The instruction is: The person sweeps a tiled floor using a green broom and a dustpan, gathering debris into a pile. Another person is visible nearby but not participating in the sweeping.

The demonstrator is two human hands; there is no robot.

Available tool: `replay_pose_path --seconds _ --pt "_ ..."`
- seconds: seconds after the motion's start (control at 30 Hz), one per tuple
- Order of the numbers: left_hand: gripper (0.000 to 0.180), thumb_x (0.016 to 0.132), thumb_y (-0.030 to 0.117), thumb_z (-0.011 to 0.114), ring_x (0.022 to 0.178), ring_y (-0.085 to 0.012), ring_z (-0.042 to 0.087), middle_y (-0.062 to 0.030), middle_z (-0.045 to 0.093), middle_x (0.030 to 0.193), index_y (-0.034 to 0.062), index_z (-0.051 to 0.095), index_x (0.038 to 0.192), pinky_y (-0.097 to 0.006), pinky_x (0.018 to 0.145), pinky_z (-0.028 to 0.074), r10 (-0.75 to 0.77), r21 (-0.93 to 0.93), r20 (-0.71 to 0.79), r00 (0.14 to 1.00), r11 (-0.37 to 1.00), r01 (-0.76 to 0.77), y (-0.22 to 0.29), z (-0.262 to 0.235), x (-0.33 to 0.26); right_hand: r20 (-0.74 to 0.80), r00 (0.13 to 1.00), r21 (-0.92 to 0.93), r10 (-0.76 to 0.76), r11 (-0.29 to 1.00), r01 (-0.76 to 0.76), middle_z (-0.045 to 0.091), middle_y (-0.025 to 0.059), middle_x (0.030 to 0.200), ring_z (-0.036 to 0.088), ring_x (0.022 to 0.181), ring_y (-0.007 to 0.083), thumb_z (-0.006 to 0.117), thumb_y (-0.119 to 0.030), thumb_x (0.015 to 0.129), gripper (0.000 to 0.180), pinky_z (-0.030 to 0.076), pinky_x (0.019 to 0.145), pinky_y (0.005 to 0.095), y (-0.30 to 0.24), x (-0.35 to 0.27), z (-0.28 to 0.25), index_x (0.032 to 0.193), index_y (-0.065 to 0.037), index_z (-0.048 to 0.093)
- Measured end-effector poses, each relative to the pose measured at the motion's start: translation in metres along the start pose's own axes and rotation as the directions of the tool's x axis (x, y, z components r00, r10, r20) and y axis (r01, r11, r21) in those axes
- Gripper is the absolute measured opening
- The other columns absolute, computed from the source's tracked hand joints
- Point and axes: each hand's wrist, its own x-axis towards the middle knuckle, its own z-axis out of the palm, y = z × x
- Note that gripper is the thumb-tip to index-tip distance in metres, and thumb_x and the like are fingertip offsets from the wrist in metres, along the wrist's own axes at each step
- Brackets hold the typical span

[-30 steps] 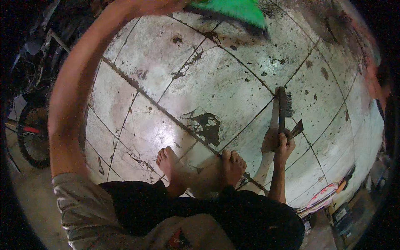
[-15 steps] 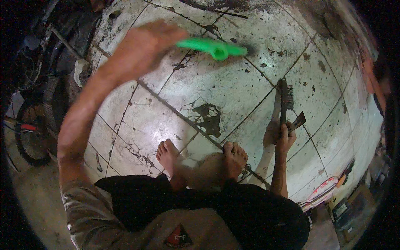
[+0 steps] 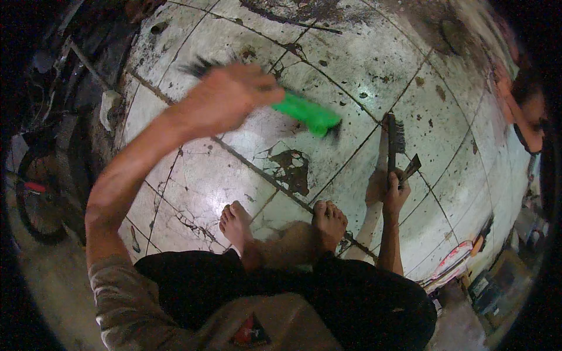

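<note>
I am crouching barefoot on a stained tile floor (image 3: 193, 181), a tool in each hand.

At the far left a bicycle wheel (image 3: 35, 205) is standing in the dark beside the tiles. My left hand (image 3: 225, 96) is blurring above the floor, fingers closing tightly around one end of a green-handled brush (image 3: 307, 113); its green end is pointing right and down toward a dark patch of peeling grime (image 3: 290, 169). My bare feet (image 3: 237, 222) are resting flat on the tiles below that patch. Further right, my right hand (image 3: 395, 193) is wrapping fully around a dark wire brush (image 3: 393, 140) and a small scraper (image 3: 410, 168) together, both sticking up from my fist over the tiles, well apart from the green brush.
</note>
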Motion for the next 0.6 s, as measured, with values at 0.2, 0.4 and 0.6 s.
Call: replay_pose_path --seconds 0.2,0.4,0.6 --pt "0.030 0.080 0.008 0.066 0.091 -0.0323 0.068 -0.0098 0.066 0.098 0.0115 0.064 0.110 -0.044 0.074 0.057 0.010 -0.251 0.261 0.965 0.966 0.057 0.055 -0.032 -0.037 -0.012 1.000 -0.032 0.020 0.999 -0.021 0.072 0.0112 0.094 0.064 0.087 0.0184 0.063 -0.024 0.096 0.030 0.050 0.081 0.0343 -0.007 -0.004 0.000 0.108 0.004 0.070" --pt "0.032 0.090 0.010 0.057 0.099 -0.0341 0.066 -0.0137 0.064 0.107 0.0139 0.060 0.121 -0.045 0.076 0.057 -0.010 -0.095 0.306 0.952 0.995 0.041 0.025 0.071 -0.046 -0.010 0.999 -0.028 -0.038 0.999 0.038 0.062 -0.0006 0.085 0.050 0.073 0.0087 0.064 -0.022 0.097 0.028 0.039 0.065 0.0267 -0.018 -0.005 0.007 0.107 0.004 0.070" --pt "0.033 0.083 0.010 0.063 0.090 -0.0328 0.069 -0.0139 0.066 0.100 0.0130 0.064 0.116 -0.042 0.071 0.059 -0.175 0.255 0.115 0.978 0.957 0.141 0.013 -0.061 -0.016 -0.014 0.996 0.008 -0.091 0.996 0.091 0.066 0.0033 0.090 0.056 0.081 0.0116 0.064 -0.024 0.097 0.030 0.045 0.073 0.0293 -0.026 -0.006 0.006 0.107 0.003 0.069"
